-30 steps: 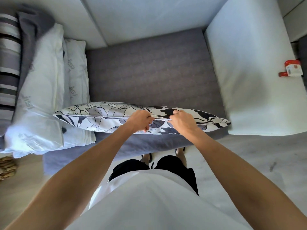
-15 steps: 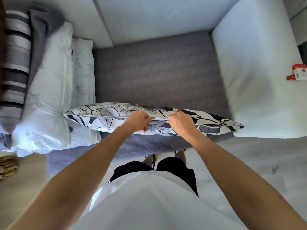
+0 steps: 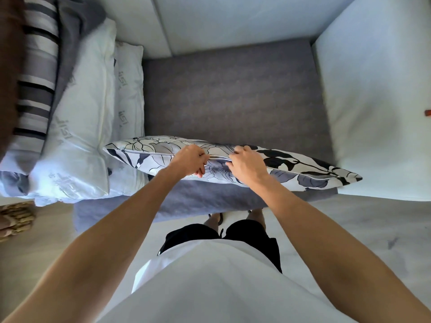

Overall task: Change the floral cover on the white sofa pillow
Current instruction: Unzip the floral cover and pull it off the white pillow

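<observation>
- Since a second ago my two hands have drawn slightly apart along the seam of the floral pillow point(image 3: 291, 167), and the pillow itself has tipped so that its right end sits lower toward the sofa's front edge than it did.
- My left hand point(image 3: 190, 159) is curled narrow, fingers pinched on the piped seam near the pillow's middle; my right hand point(image 3: 247, 165) is closed on the same seam just to the right of it, knuckles up. Whether either holds a zipper pull I cannot tell, since my fingers cover that spot.
- That pillow lies edge-up across the front of the grey sofa seat point(image 3: 233, 94), its long seam facing me, its left corner touching the stack of white pillows point(image 3: 77, 127) that fills the seat's left side.
- Behind that stack, further left of the floral pillow, a striped cushion point(image 3: 35, 73) leans beside a grey cloth.
- To the right of the floral pillow stands the pale sofa arm point(image 3: 373, 94), with the pillow's right corner just beside it.
- I read the small widening between my hands as the start of opening the closure: the cover is still fully on and no white insert shows yet.
- Next I would expect to work the opening wider along the seam before anything can slide out; the old cover has still to come off and a fresh one go on.
</observation>
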